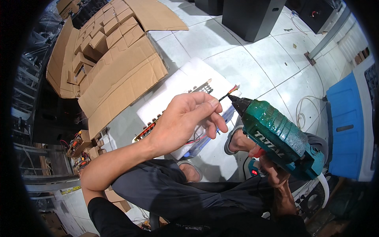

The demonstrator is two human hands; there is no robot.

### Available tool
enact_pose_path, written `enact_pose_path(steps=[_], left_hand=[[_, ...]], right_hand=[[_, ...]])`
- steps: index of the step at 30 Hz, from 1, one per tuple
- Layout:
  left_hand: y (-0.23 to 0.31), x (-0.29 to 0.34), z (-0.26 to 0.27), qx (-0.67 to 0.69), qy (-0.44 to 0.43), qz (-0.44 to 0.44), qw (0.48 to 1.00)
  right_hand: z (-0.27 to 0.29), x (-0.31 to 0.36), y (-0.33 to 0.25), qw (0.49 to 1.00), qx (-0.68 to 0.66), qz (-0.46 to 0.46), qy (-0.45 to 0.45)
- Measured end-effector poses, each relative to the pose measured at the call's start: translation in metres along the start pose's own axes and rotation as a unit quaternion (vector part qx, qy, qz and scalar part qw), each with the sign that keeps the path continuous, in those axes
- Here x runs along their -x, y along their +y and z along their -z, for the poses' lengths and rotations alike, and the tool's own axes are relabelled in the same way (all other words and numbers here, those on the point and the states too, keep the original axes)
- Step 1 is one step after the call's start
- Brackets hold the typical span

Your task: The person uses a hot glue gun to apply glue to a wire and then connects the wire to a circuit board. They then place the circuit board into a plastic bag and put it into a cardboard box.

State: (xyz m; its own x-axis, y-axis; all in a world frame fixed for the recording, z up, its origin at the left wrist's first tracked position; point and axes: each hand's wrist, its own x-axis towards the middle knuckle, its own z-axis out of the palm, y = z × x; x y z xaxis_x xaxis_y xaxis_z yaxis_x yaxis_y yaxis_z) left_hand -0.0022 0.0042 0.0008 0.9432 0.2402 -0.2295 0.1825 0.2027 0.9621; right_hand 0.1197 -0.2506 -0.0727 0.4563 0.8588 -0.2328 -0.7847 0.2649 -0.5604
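Between the thumb and forefinger of my left hand (189, 114) is pinched a thin black wire bundle (223, 97), its red and yellow ends fanning out beyond the fingertips. My right hand (274, 172) is closed round the handle of a teal hot glue gun (272, 132), with a finger near its red trigger. The gun's black nozzle tip points at the bundle and is close to it; I cannot tell whether they touch. A white glue stick (325, 189) curves out of the gun's rear. Below my left hand, a circuit board (149, 129) is partly hidden on a white foam block (185, 77).
A big open cardboard carton (122, 77) full of small brown boxes stands at the far left. Black speaker cabinets (250, 17) stand at the back on the tiled floor. A blue and white case (345, 126) is at the right, beside a loose white cable (302, 108).
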Motion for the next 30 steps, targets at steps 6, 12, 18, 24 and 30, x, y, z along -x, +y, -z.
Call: enact_pose_path(steps=[6,12,18,24,30], left_hand=[[0.001,0.001,-0.001,-0.012,0.002,0.003,1.000],[0.000,0.000,-0.001,-0.015,0.003,0.000,1.000],[-0.002,0.001,0.001,0.000,0.003,0.001,1.000],[-0.002,0.001,0.001,-0.004,0.000,-0.002,1.000],[-0.001,-0.001,0.001,0.006,-0.003,0.000,1.000]], right_hand=[[0.003,0.001,0.004,0.960,0.256,0.107,-0.031],[0.019,0.001,0.008,0.980,0.184,0.062,-0.045],[-0.009,-0.004,0.008,0.890,0.409,0.193,-0.047],[-0.007,-0.002,-0.003,0.812,0.514,0.269,-0.064],[-0.012,-0.003,0.007,0.986,0.134,0.097,0.015]])
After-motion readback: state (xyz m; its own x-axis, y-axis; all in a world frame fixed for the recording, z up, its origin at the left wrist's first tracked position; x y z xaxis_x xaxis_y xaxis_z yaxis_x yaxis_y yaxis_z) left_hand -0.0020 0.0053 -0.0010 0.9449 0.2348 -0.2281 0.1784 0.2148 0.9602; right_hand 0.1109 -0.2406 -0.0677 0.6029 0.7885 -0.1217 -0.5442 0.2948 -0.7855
